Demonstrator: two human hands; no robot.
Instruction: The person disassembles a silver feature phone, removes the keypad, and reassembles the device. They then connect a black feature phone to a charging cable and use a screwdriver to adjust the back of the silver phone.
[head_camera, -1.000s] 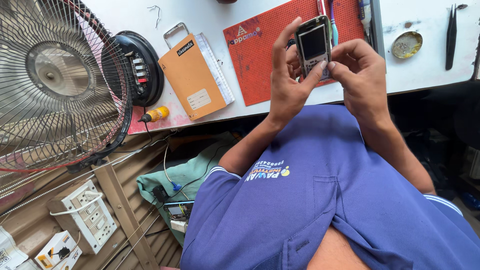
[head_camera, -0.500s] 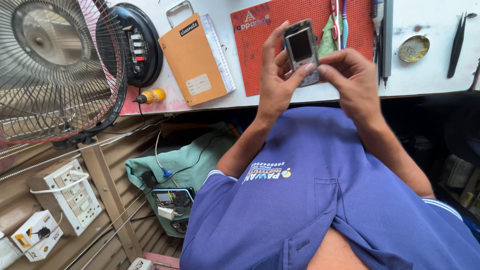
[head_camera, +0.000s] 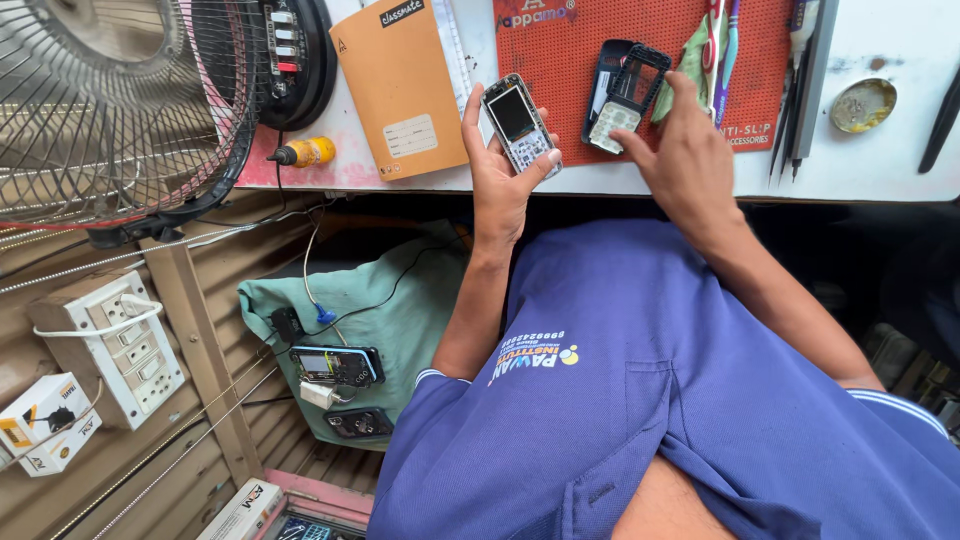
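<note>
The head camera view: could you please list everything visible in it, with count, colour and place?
phone body: 1, grey with dark screen, held in left hand
front cover: 1, black with pale keypad, on mat under right fingertips
mat: 1, red, on worktop
notebook: 1, orange, left of mat
small bottle: 1, yellow, at worktop edge
fan: 1, wire guard, far left
round dish: 1, brassy, right of mat
tools: several, dark, at mat's right edge
cloth: 1, green, below worktop
phones on cloth: 2, dark
socket board: 1, white, lower left
shirt: 1, blue
left hand
right hand
</note>
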